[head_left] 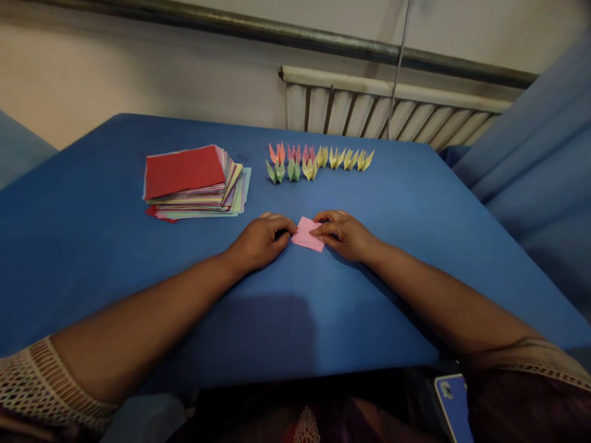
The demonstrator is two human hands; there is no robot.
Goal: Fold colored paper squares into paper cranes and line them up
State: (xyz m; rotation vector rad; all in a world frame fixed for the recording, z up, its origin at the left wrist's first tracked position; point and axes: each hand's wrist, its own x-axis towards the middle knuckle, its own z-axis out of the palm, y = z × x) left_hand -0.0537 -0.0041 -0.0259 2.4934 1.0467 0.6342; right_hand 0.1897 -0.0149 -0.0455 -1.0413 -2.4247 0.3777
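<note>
A small folded piece of pink origami paper [306, 235] lies on the blue table between my hands. My left hand [266, 239] is closed at the paper's left corner, thumb and fingers pinching there. From the other side, my right hand [345, 235] grips the paper's right part, its thumb and index finger pressed on the top. The fingers partly cover the paper's right edge. Beyond my hands stand several folded paper cranes [294, 170] in green, yellow, pink and orange, set in two rows.
A thick stack of coloured paper [184, 172], red on top, sits at the back left of the blue table [397, 203]. Behind the table are a radiator [341, 104] and a pipe. Blue curtain [530, 147] hangs at the right. A phone [452, 403] lies below the near edge.
</note>
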